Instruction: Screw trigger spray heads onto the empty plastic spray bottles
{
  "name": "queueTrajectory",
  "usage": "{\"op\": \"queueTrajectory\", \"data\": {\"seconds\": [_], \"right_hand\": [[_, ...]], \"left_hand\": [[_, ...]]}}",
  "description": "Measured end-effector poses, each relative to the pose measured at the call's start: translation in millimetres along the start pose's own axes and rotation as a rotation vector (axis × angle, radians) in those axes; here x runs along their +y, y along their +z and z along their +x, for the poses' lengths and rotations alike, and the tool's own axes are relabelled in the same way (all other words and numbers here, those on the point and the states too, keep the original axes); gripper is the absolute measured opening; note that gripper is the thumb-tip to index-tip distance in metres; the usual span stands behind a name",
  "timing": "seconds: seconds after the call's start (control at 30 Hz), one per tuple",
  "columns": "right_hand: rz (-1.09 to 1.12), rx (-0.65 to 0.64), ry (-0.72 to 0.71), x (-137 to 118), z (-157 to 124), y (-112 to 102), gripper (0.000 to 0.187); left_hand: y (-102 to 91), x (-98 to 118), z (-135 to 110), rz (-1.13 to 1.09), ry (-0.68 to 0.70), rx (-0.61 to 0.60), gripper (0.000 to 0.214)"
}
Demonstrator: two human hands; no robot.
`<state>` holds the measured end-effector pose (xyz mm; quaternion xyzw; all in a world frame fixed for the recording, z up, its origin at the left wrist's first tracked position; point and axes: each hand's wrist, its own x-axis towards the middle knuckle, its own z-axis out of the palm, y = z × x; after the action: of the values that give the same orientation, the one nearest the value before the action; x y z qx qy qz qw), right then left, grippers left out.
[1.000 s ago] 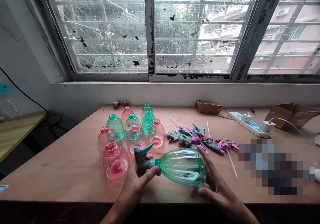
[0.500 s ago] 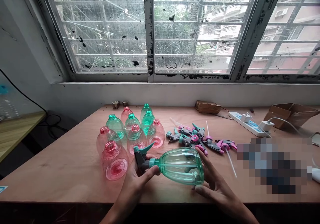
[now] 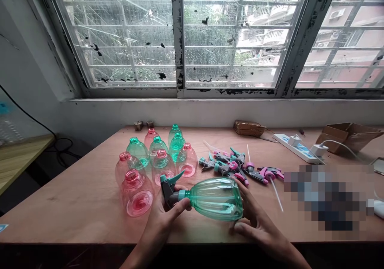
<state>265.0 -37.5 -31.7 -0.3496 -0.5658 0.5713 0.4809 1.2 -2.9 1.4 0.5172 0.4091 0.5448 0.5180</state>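
Bottle of clear green plastic (image 3: 216, 199) is held sideways over the near part of the bench (image 3: 75, 209). Left hand (image 3: 168, 215) pinches its collar between thumb and fingers, with the grey trigger head (image 3: 168, 192) at the 9 o'clock end; right hand (image 3: 258, 217) curves its fingers around the base, how firmly I cannot tell. Two supports probably keep it level. From it toward 10 o'clock, pink and green bottles (image 3: 160, 177) stand close together, perhaps to save space. At 1 o'clock, loose trigger heads (image 3: 233, 165) lie heaped, likely because their shape cannot stand. Farther, at 2 o'clock, lies a power strip (image 3: 301, 152).
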Motion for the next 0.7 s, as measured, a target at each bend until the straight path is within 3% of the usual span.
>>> {"op": "queueTrajectory", "data": {"seconds": [0.17,0.27,0.5,0.7], "right_hand": [[-0.03,0.026,0.019,0.7,-0.6,-0.4,0.093],[-0.033,0.075,0.037,-2.3,1.8,-0.9,0.102],[0.0,-0.008,0.014,-0.6,-1.0,-0.2,0.1],[-0.045,0.04,-0.023,3.7,-0.6,-3.4,0.1]], "left_hand": [[-2.5,-0.8,0.5,0.012,-0.01,-0.045,0.034],[-3.2,-1.1,-0.8,0.046,-0.007,-0.072,0.032],[-4.7,-4.2,-0.8,-0.004,0.007,-0.074,0.034],[-4.4,-6.0,-0.3,-0.001,0.015,-0.065,0.034]]}}
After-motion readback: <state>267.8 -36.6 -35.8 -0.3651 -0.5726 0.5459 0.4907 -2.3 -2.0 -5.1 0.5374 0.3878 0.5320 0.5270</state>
